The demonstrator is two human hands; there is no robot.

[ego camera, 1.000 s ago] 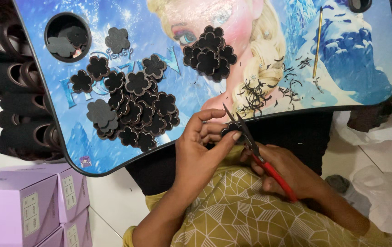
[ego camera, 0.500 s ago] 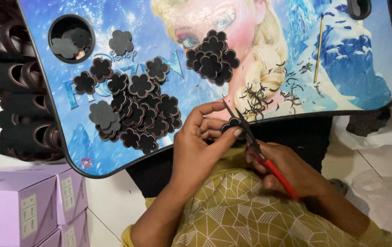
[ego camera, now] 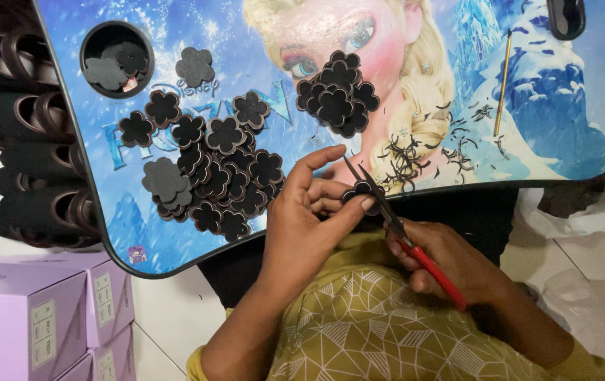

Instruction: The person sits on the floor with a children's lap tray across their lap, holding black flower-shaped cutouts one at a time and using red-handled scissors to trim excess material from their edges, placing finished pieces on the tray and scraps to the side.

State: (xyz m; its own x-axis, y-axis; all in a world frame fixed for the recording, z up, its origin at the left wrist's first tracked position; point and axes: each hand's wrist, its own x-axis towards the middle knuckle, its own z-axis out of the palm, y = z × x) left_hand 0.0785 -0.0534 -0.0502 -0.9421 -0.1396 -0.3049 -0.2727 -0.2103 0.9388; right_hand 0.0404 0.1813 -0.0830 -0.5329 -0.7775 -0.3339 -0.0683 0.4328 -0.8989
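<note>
Item 1, nearest: right hand (ego camera: 450,264), at about 5 o'clock from the bench edge, grip closed around the red handles of small scissors (ego camera: 394,222); blades parted in a narrow V, tips pointing to 11 o'clock.

Item 2: left hand (ego camera: 306,226), grip pinched shut on one dark flower-shaped cutout (ego camera: 363,190), thumb and fingertips on its edges. The cutout sits just off the near rim of the bench, touching the blades.

Handling note: good work here seems to mean short snips with the blade tips only, the left hand turning the cutout into the blades rather than the scissors swinging round, fingertips kept back from the cutting line. Whether the blades are biting the rim or only resting on it cannot be told.

Item 3: bench (ego camera: 528,141), a printed blue lap tray. Thin dark trimmings (ego camera: 415,159) at 12 o'clock from the cutout.

Item 4: large heap of flower cutouts (ego camera: 218,176) at 10 o'clock; smaller stack (ego camera: 337,95) beyond; round cup hole (ego camera: 115,60) farthest left.
</note>
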